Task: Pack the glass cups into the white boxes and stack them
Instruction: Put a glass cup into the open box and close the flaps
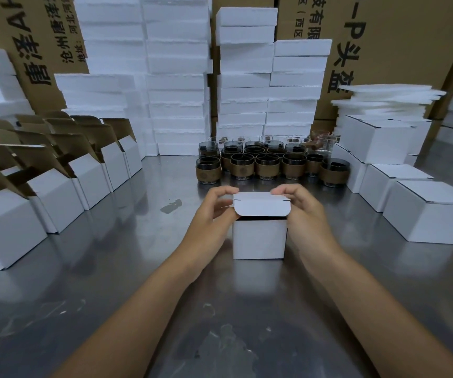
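Observation:
A small white box (259, 238) stands upright at the middle of the steel table. Its lid flap (262, 207) is folded forward over the top, with a dark gap left under it. My left hand (214, 207) pinches the lid's left corner and my right hand (300, 204) pinches its right corner. What is inside the box is hidden. Behind it stand several dark glass cups (269, 160) with brown sleeves.
Several open white boxes (56, 186) with raised brown flaps line the left side. Closed white boxes (435, 211) are stacked at the right. White foam blocks (176, 77) and brown cartons (399, 36) wall off the back. The steel table (138, 268) reaches the near edge.

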Action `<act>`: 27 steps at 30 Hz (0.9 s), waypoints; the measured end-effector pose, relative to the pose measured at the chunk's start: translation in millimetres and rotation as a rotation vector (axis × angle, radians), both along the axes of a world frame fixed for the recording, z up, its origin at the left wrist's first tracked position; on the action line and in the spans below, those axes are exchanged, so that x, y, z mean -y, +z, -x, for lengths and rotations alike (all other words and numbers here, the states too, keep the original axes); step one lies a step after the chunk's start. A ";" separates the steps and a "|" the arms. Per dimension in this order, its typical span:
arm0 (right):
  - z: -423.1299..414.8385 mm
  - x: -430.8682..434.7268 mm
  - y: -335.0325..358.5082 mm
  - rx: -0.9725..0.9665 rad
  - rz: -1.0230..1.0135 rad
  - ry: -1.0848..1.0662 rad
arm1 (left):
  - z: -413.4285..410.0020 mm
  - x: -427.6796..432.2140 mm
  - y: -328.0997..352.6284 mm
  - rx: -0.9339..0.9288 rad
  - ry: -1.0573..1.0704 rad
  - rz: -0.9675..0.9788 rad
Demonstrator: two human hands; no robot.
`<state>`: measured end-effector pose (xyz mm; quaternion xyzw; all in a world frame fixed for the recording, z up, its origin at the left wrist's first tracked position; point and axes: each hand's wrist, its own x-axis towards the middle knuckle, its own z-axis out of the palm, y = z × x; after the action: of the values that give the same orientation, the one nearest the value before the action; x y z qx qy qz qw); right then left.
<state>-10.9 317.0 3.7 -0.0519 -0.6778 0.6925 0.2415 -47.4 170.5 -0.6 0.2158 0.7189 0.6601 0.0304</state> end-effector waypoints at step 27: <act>-5.9 4.7 -3.0 -0.091 -0.363 0.079 | 8.0 2.7 -4.7 0.081 -0.003 -0.160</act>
<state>-5.0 312.4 0.7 0.0506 -0.7815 0.5694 0.2500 -55.4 167.8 -5.3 0.1919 0.6617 0.7235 0.0431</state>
